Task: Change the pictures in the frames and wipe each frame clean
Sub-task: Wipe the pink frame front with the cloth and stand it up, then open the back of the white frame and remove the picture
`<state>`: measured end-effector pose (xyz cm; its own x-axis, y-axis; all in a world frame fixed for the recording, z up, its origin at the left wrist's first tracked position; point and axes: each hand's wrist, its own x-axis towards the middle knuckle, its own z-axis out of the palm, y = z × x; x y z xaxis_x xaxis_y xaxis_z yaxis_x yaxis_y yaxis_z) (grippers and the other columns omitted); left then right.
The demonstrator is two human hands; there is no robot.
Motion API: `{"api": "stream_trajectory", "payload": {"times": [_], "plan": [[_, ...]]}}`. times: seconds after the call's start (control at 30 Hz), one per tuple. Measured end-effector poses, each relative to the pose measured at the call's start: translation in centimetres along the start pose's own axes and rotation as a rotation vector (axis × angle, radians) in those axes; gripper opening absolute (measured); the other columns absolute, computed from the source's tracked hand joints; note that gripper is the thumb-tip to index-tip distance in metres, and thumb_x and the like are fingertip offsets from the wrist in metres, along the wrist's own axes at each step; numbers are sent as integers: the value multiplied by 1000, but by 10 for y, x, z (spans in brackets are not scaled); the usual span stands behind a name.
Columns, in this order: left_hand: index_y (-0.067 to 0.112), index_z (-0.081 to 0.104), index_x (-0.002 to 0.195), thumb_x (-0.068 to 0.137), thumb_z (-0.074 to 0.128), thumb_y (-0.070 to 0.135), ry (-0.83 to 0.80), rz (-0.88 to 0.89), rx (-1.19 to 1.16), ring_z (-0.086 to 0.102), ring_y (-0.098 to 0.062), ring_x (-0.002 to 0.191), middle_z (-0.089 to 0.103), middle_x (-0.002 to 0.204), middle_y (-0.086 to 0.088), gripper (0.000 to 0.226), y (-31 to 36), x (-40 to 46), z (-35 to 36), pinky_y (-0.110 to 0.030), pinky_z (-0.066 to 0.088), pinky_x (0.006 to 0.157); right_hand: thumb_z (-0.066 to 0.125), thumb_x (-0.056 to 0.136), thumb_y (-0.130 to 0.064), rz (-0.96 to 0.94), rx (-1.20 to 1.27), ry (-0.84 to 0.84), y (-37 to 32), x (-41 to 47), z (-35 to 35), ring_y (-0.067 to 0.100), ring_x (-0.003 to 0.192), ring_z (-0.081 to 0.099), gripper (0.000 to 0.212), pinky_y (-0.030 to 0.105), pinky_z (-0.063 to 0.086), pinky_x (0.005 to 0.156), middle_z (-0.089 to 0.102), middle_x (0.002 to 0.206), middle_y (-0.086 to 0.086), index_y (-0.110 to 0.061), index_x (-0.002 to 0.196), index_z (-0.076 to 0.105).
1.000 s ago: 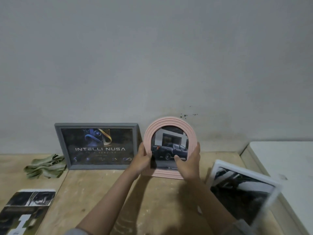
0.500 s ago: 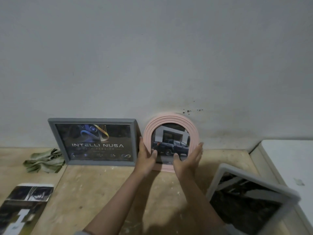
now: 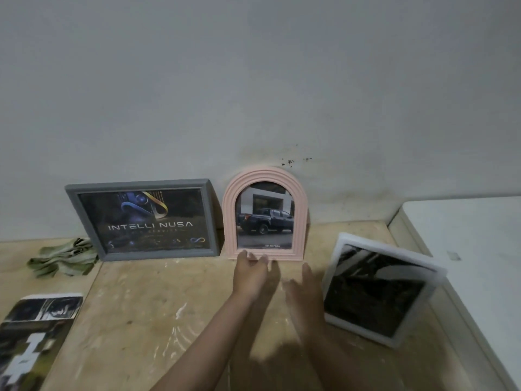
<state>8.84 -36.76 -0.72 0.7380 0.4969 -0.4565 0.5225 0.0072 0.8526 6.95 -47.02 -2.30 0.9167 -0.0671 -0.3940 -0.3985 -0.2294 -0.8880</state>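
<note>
A pink arched frame with a dark pickup-truck picture stands on the wooden table, leaning against the wall. To its left stands a grey rectangular frame showing an "INTELLI NUSA" picture. A white square frame with a dark picture sits tilted at the right. My left hand hovers just in front of the pink frame's base, fingers apart, holding nothing. My right hand is blurred, open, between the pink and white frames. A green cloth lies crumpled at the far left.
Loose dark printed pictures lie at the table's front left corner. A white surface adjoins the wooden table on the right. The grey wall rises right behind the frames.
Both hands have let go of the pink frame and drawn back toward me. The frame now stands alone against the wall.
</note>
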Motion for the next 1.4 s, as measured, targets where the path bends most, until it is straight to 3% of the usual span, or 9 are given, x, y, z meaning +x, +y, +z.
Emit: {"api": "stream_trajectory", "payload": {"times": [0.17, 0.37, 0.5, 0.6, 0.73, 0.9, 1.13, 1.27, 1.4], "plan": [[7, 40, 141, 95, 55, 24, -123, 31, 53, 47, -23, 126, 47, 142, -10, 52, -7, -28, 25, -25, 35, 97, 59, 89, -7, 16, 182, 322, 22, -35, -48, 13, 107, 53, 35, 26, 41, 94, 61, 119, 0, -12, 124, 60], [1, 46, 135, 94, 56, 11, -285, 154, -15, 51, -20, 123, 54, 133, -11, 43, -3, -67, 58, -19, 39, 91, 55, 89, -3, -58, 322, 774, 31, -41, -118, 18, 107, 55, 33, 13, 42, 74, 58, 115, 2, -13, 121, 58], [11, 51, 125, 93, 56, 7, -383, 271, -27, 58, -17, 112, 60, 119, 0, 33, 1, -75, 68, -32, 49, 96, 54, 94, -16, 19, 174, 641, 43, -16, -150, 28, 122, 48, 46, 32, 44, 92, 50, 133, 11, -8, 137, 43], [22, 52, 121, 92, 57, 9, -439, 315, -33, 62, -16, 105, 62, 109, 8, 32, 1, -75, 71, -37, 54, 90, 53, 94, -21, -43, -5, 503, 51, -5, -146, 30, 104, 60, 29, 41, 52, 82, 62, 108, 12, -10, 121, 55], [21, 55, 125, 91, 60, 18, -423, 334, -24, 63, -14, 103, 63, 116, 3, 35, 5, -67, 67, -39, 56, 87, 46, 98, -17, -198, -66, 524, 50, -7, -141, 18, 86, 60, 19, 20, 43, 62, 62, 92, 3, -10, 110, 59], [23, 58, 116, 97, 52, 29, -388, 296, -94, 61, 0, 92, 65, 109, 6, 22, 28, -60, 47, -9, 49, 64, 52, 96, -18, -495, -40, 515, 34, -17, -138, 11, 80, 59, 4, 12, 44, 62, 58, 86, -2, -19, 100, 53], [21, 66, 108, 77, 41, 71, -390, 53, -393, 63, -14, 98, 69, 103, 3, 64, 47, -50, -10, -31, 44, 77, 39, 97, -42, -884, -262, 402, 13, -34, -106, -1, 70, 56, 37, 2, 41, 65, 61, 83, -6, -10, 95, 58], [6, 65, 97, 90, 61, 25, -316, 6, -426, 65, -22, 75, 67, 85, -10, 21, 42, -51, -49, -33, 50, 67, 35, 100, -43, -1037, -394, 288, 24, -38, -82, 22, 93, 65, 47, 37, 52, 82, 69, 103, 7, -7, 103, 64], [-5, 59, 98, 88, 45, -7, -261, -47, -388, 66, -26, 70, 64, 87, -20, 17, 24, -56, -85, -29, 57, 53, 45, 94, -20, -1202, -496, 208, 44, -45, -63, 21, 108, 61, 19, 44, 46, 91, 67, 113, 3, -20, 109, 57]]}}
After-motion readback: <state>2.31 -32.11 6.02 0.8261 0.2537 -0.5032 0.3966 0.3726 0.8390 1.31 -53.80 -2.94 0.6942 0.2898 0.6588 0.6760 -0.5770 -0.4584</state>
